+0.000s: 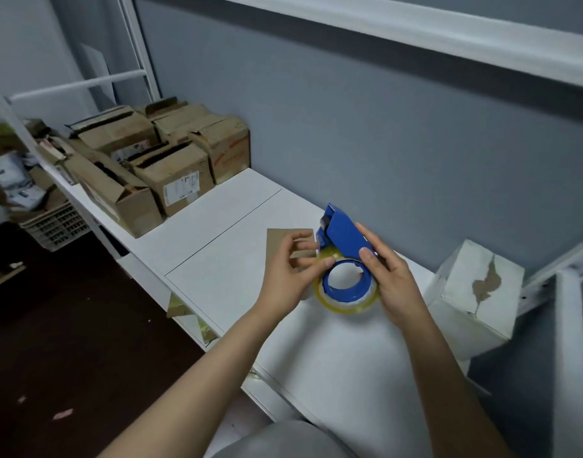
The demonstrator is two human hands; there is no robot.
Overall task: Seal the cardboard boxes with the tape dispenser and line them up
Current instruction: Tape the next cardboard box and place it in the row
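We see the blue tape dispenser (344,239) gripped in the right hand (392,282), fingers curled round it, while the left hand (290,272) pinches the edge of its tape roll (349,304). Behind the dispenser lies a flat cardboard piece (280,239); the cardboard boxes (171,173) stand well to its left, flaps ajar, and a white box (475,292) sits to its right.

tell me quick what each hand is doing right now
Left hand: pinches the tape roll.
Right hand: grips the tape dispenser.
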